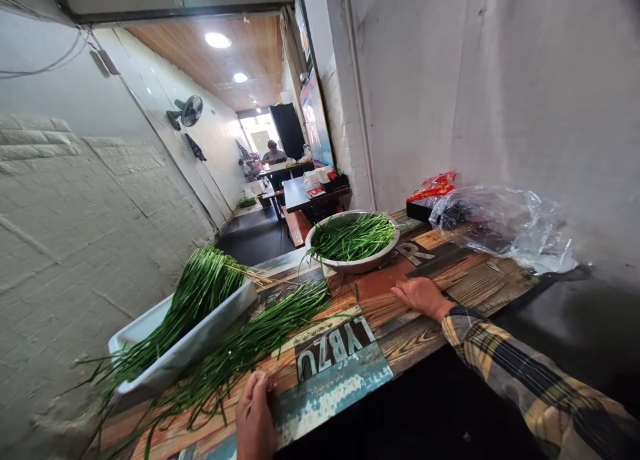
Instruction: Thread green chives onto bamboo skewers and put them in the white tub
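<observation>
My left hand [256, 415] is at the table's near edge, its fingers curled together. Whatever it may hold is hidden. Just beyond it lies a loose pile of long green garlic chives [260, 330], spread across the wood-patterned table [395, 333]. My right hand [421, 296], in a plaid sleeve, rests on the tabletop with its fingers stretched loosely to the left and nothing seen in them. Past that hand stands a round pale basin [353, 265] heaped with cut green chives [355, 239]. A white rectangular tub [200, 337] on the left holds a thick bundle of chives [200, 293].
Crumpled clear plastic [515, 223] and a black box [423, 210] with red packaging [433, 185] lie against the right wall. Farther back are another table [296, 195], an orange bench [296, 225] and a seated person [273, 155]. A fan [191, 111] hangs on the left wall.
</observation>
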Available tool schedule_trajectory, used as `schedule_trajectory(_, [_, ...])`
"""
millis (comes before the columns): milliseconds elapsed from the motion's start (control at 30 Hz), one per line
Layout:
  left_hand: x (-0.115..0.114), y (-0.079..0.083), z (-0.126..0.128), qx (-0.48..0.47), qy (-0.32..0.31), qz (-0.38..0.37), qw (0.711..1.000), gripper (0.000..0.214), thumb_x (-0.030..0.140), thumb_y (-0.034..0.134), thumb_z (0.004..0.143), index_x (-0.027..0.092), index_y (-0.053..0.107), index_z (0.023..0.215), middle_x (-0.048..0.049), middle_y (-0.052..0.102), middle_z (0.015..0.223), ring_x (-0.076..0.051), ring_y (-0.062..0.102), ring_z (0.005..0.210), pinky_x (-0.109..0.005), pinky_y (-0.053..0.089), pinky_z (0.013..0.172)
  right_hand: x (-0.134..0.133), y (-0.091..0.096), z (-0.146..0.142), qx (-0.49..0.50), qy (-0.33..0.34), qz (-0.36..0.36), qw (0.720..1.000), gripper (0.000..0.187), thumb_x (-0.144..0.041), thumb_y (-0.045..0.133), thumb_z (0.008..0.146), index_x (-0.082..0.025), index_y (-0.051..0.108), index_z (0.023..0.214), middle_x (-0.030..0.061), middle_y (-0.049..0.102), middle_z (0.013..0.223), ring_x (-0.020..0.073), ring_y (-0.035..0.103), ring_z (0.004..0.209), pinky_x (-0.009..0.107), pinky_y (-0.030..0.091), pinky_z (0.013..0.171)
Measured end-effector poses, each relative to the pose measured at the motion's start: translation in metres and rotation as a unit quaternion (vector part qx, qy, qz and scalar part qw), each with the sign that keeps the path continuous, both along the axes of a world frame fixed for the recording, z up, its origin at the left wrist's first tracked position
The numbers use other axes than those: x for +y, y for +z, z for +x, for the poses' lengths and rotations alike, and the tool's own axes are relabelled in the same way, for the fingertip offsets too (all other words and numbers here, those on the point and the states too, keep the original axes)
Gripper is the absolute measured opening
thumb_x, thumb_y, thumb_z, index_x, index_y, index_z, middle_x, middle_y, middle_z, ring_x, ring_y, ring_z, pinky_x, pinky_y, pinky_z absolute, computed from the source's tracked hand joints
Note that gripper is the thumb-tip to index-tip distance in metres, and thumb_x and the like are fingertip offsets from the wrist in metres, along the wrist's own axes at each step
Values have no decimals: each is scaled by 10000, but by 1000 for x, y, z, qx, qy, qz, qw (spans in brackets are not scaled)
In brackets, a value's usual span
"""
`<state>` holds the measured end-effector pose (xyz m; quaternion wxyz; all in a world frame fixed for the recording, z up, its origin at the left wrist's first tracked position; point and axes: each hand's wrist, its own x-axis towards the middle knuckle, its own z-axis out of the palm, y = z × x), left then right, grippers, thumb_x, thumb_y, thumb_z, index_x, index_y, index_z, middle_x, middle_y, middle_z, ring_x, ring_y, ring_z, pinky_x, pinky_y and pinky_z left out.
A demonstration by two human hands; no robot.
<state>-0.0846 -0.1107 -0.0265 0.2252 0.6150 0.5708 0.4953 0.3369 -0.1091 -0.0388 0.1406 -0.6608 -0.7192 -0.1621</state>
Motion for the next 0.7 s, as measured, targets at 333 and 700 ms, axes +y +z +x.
schedule_trajectory(333, [-9, 0, 4, -60, -42, -41, 997, 320, 380, 415, 884, 206, 414, 615, -3, 449, 647, -157, 449, 641, -254, 406, 619, 1, 6, -17, 89, 109, 70, 988, 363, -335, 346, 992, -168, 649, 881, 110, 665, 880, 232, 591, 884, 339, 404, 830])
schedule_trajectory(700, [-13, 12, 7, -9, -47, -102, 994, 404, 574, 576, 737, 190, 538, 617, -20, 598, 689, -189, 548, 707, -264, 472, 649, 24, 62, -128, 325, 324, -129, 879, 234, -294, 513, 900, -164, 708, 899, 38, 726, 852, 156, 652, 779, 229, 452, 689])
